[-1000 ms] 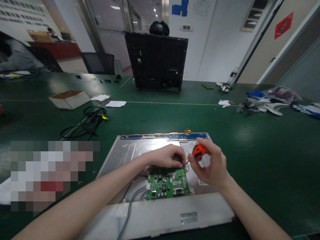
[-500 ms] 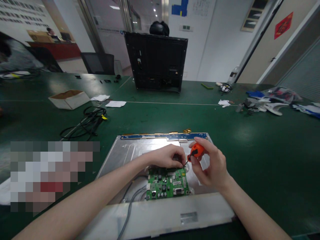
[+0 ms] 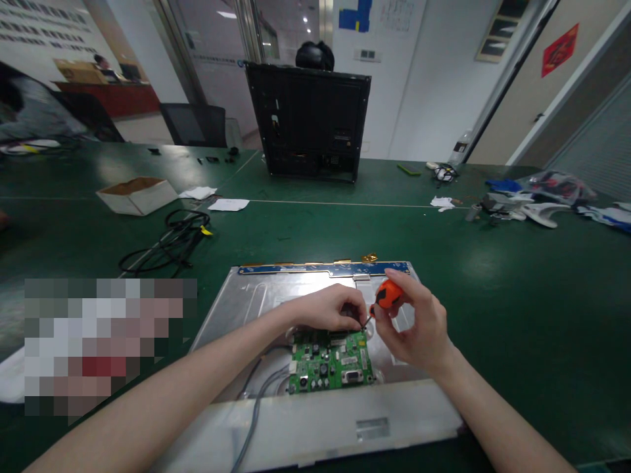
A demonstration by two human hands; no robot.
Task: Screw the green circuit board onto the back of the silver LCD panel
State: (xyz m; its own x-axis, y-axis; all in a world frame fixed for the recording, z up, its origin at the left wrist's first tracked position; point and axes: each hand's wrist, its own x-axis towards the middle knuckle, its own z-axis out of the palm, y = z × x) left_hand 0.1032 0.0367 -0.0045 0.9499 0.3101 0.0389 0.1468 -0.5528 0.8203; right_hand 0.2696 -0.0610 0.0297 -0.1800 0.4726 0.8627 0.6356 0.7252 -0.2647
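Observation:
My right hand [image 3: 419,325] grips the orange and black handle of a stubby screwdriver [image 3: 389,293]. Its thin shaft slants down and left to the upper right corner of a green circuit board [image 3: 328,364]. At that same corner my left hand [image 3: 338,307] is closed, fingertips pressed together right by the screwdriver tip; whatever they pinch is hidden. The board lies on the metal back of a display panel [image 3: 221,322], with a blue strip board [image 3: 320,270] along the panel's far edge. Grey cables [image 3: 255,414] run from the board's left side toward me.
A black monitor housing [image 3: 310,121] stands upright at the table's far side. Coiled black cables [image 3: 172,243] and an open white box [image 3: 138,197] lie to the left. Plastic bags and loose parts [image 3: 522,203] sit at the right. Someone's sleeve [image 3: 39,108] shows at far left.
The screwdriver handle has turned slightly in my right hand, its black markings now sitting differently. My left hand stays where it was at the board's corner.

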